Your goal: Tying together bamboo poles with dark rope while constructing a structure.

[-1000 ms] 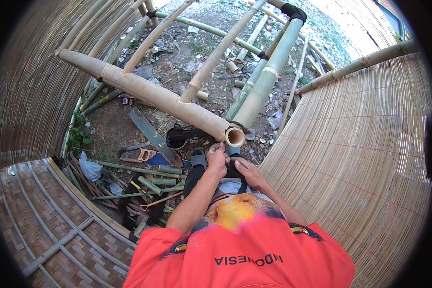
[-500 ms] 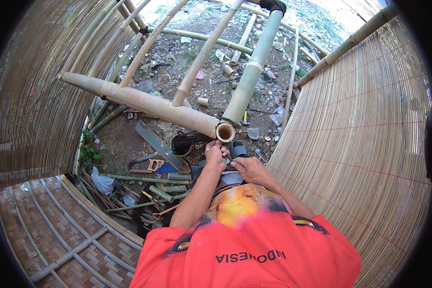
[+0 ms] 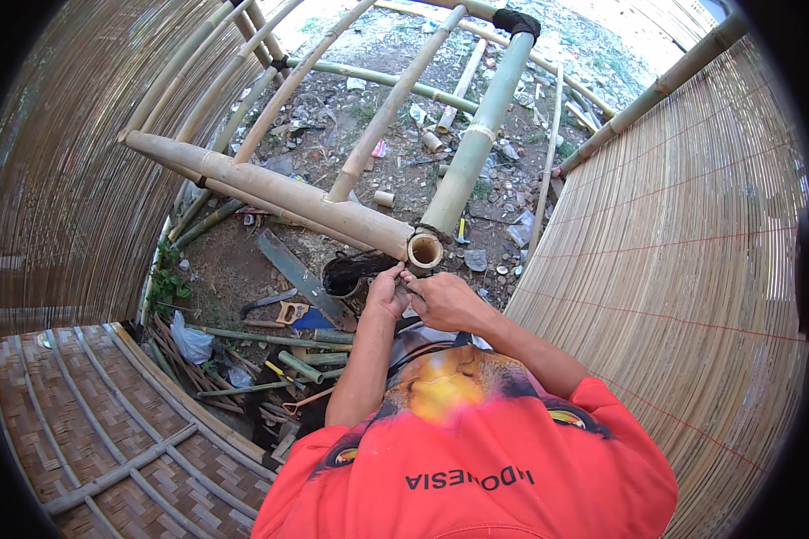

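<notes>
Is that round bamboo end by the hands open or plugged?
Open: the bamboo end shows a hollow inside its pale rim.

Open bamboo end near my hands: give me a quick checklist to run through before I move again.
1. Left hand and right hand both in view: ok, close together just below the open bamboo end in the picture.
2. Grip secure: cannot tell; whatever they may hold is hidden.
3. Opening uncovered: ok, the rim shows plainly.
4. Wooden-handled saw clear of both hands: ok, it lies to their left.
5. Dark fibre within left-hand reach: looks ok, just left of that hand.
6. Ground uncluttered: not ok, cut bamboo pieces and litter lie about.
</notes>
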The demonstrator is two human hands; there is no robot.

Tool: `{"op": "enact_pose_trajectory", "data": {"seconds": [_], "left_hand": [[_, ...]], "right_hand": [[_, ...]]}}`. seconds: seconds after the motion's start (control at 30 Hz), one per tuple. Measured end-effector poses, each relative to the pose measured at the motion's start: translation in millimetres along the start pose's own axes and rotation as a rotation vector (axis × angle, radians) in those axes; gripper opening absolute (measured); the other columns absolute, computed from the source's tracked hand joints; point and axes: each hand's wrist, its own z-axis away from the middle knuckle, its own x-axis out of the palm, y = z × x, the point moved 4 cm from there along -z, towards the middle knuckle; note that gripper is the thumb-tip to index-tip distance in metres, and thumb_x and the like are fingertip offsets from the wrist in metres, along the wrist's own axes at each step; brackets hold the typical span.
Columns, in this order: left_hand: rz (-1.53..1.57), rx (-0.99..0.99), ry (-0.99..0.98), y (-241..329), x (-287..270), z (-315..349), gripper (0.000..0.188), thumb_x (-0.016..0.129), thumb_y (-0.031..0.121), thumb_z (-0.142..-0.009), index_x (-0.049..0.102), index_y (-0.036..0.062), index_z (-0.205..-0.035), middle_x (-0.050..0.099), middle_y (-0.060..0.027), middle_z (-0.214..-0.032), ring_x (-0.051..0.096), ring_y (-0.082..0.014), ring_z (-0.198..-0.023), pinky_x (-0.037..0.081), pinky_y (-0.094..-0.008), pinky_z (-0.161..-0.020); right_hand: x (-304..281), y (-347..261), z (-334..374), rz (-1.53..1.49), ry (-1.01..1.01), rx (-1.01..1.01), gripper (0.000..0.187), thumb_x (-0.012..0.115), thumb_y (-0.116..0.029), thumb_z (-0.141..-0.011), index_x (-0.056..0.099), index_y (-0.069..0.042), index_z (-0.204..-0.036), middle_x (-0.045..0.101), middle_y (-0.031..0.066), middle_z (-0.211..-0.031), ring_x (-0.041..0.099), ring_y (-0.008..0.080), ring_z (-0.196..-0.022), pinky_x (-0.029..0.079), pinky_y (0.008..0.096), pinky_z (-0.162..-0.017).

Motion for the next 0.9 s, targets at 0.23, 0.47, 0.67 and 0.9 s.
{"op": "enact_pose_trajectory", "data": {"seconds": [0.23, 0.47, 0.67, 0.9], "left_hand": [[0.103, -0.033, -0.187, 13, -28, -22, 0.016, 0.049, 0.013, -0.106, 0.06, 0.001, -0.107, 0.069, -0.0125, -0.101, 0.069, -0.025, -0.089, 0.059, -0.0405, -0.085], [-0.312, 0.253, 0.119, 5, 27, 46, 0.028, 0.048, 0.027, -0.11, 0.049, 0.0043, -0.126, 0.064, -0.0157, -0.115, 0.068, -0.0259, -0.101, 0.059, -0.0402, -0.085], [-0.584, 0.39, 0.152, 11, 31, 53, 0.049, 0.07, 0.026, -0.1, 0.051, -0.0044, -0.133, 0.065, -0.0166, -0.122, 0.068, -0.0227, -0.105, 0.058, -0.0362, -0.086], [-0.957, 0.646, 0.284, 12, 19, 42, 0.03, 0.076, 0.01, -0.092, 0.065, -0.007, -0.115, 0.074, -0.012, -0.103, 0.07, -0.0167, -0.091, 0.058, -0.0309, -0.079]], "right_hand": [[-24, -13, -44, 0.122, 0.006, -0.052, 0.021, 0.062, -0.02, -0.091, 0.071, -0.003, -0.099, 0.07, 0.0233, -0.085, 0.068, 0.0439, -0.084, 0.054, 0.0524, -0.075], [-52, 0, -87, 0.26, -0.022, -0.064, 0.023, 0.063, -0.023, -0.092, 0.071, -0.002, -0.085, 0.07, 0.022, -0.081, 0.07, 0.0414, -0.081, 0.054, 0.0518, -0.074], [-73, 20, -122, 0.269, -0.053, 0.012, 0.024, 0.062, -0.028, -0.095, 0.076, -0.007, -0.094, 0.072, 0.0202, -0.086, 0.068, 0.0412, -0.087, 0.052, 0.0518, -0.079], [-68, 14, -132, 0.246, -0.045, -0.058, 0.024, 0.064, -0.026, -0.094, 0.075, -0.006, -0.088, 0.071, 0.0202, -0.083, 0.068, 0.0416, -0.083, 0.053, 0.0518, -0.076]]}}
